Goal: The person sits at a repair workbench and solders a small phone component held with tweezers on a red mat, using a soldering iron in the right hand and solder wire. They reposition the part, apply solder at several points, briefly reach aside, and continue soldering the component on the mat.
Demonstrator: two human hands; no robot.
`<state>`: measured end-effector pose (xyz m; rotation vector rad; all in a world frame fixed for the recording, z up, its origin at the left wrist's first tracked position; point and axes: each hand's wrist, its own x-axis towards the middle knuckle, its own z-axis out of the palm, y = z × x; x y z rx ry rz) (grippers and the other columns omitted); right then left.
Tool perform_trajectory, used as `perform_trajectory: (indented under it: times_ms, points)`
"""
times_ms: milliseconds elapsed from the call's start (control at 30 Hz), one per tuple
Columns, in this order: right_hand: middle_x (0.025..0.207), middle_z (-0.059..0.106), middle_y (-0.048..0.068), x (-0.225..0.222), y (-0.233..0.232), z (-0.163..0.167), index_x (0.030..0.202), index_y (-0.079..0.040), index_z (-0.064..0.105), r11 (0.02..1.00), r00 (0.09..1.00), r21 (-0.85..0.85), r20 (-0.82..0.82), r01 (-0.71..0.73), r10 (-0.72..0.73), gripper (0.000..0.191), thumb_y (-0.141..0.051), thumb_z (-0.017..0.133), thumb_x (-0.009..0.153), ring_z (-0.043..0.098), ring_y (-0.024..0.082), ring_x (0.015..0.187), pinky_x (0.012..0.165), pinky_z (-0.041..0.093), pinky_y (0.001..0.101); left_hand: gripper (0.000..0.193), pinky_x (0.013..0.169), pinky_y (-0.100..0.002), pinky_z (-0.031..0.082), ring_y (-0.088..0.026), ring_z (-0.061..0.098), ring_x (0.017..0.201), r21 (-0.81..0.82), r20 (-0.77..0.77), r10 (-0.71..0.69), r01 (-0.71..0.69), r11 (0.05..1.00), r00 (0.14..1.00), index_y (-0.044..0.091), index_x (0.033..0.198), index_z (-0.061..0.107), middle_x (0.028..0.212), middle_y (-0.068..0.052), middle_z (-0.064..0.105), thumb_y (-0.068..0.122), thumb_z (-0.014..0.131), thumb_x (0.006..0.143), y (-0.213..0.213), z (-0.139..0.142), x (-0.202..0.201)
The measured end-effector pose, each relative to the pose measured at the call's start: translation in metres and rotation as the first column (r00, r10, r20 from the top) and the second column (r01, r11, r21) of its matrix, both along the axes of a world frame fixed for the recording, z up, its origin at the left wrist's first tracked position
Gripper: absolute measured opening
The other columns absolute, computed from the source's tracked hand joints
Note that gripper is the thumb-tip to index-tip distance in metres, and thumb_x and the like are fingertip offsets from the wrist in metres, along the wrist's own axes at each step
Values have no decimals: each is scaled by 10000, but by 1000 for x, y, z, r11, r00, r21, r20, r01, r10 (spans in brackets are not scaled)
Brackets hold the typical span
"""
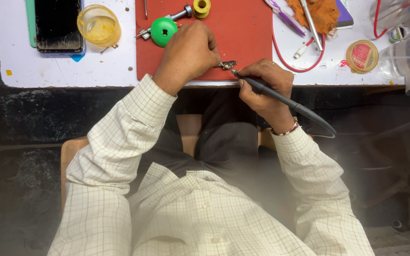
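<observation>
My left hand (189, 53) rests on the red mat (243, 33) and pinches a small dark metal part (227, 64) at the mat's near edge. My right hand (265, 87) grips a black soldering iron (281, 97) like a pen, its tip touching that small part. The iron's black cord runs off to the right past my wrist. Both arms wear a cream checked shirt.
On the white table (48, 66) lie a dark phone (58, 24), a yellow round tub (99, 24), a green round holder (163, 31), a yellow solder spool (201, 7), a red cable (304, 61), a round flux tin (362, 56), tweezers (284, 16) and an orange cloth (321, 13).
</observation>
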<state>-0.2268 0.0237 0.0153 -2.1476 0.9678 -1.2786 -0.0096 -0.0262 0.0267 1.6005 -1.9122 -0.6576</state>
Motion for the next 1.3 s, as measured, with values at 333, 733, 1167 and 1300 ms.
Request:
perform_trajectory:
  times_ms: [333,733,1167,1300]
  points:
    - [868,706,95,-1,1,4,968,12,714,1000,999,2,-52,16,-15,176,64,729,800,658,173,758,691,512,274,79,649,-397,569,-256,717,672,-22,-12,-32,32,999,999,59,689,740,695,-100,719,67,816,709,-2,-6,1]
    - [873,717,90,0,1,6,976,1,725,1000,998,3,-61,16,-15,174,45,726,808,670,166,761,695,529,272,85,580,-370,566,-216,700,573,-37,11,-46,46,998,999,56,677,727,643,-97,704,42,806,704,-3,-8,-2]
    - [859,707,95,0,0,6,982,7,723,1000,998,8,-59,13,-12,171,46,731,815,669,168,755,680,519,273,71,604,-402,563,-259,703,612,-63,33,-39,41,997,999,59,662,724,663,-109,706,33,780,697,-4,-10,-2]
    - [872,708,99,0,0,6,990,11,720,1000,999,9,-52,4,-4,170,53,728,825,672,169,765,690,524,275,70,612,-410,562,-265,702,623,-45,34,-41,42,998,999,63,665,725,666,-108,704,39,780,699,-5,-11,-2]
